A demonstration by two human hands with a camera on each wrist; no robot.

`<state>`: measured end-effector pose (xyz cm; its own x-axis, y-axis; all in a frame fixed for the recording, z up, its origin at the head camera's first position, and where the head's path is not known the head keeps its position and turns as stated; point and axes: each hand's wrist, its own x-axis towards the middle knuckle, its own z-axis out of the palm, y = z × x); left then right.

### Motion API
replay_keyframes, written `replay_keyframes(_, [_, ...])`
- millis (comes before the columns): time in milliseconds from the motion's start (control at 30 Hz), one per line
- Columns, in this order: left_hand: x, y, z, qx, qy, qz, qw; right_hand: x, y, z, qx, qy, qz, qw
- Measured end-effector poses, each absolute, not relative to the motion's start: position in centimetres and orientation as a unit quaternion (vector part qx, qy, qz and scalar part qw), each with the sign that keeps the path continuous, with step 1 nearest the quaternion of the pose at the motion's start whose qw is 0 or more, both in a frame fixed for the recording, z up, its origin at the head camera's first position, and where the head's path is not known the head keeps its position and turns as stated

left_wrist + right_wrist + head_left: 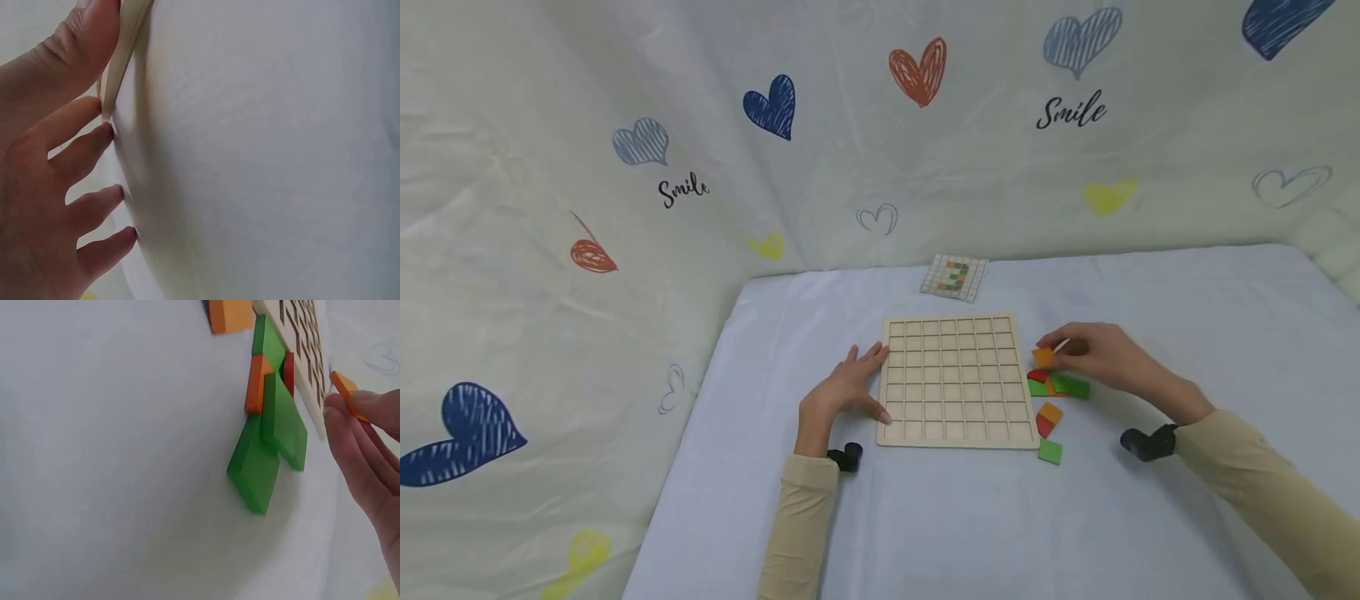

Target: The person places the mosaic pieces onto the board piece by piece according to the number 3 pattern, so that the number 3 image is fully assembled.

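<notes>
A wooden grid board with square cells lies on the table. My left hand rests at its left edge, thumb and fingers spread; in the left wrist view the thumb and fingertips touch the board's rim. Just beyond the board's right side, my right hand pinches an orange tile between thumb and fingers. The right wrist view shows this orange tile held above the table. Below it lies a loose heap of green tiles, a red piece and an orange piece.
Nearer me, an orange tile, a red piece and a green tile lie along the board's right edge. A pattern card with a coloured grid lies behind the board. A curtain printed with hearts hangs behind the white-covered table.
</notes>
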<state>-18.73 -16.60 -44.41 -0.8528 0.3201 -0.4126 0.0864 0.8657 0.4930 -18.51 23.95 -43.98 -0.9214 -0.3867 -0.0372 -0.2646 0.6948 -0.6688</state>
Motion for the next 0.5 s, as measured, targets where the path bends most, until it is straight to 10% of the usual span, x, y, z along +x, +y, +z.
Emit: replay_keyframes(500, [-18.8, -16.4, -44.6, 0.111, 0.935, 0.230, 0.247, -20.3, 20.5, -44.0, -0.166, 0.911, -0.367, 0.087])
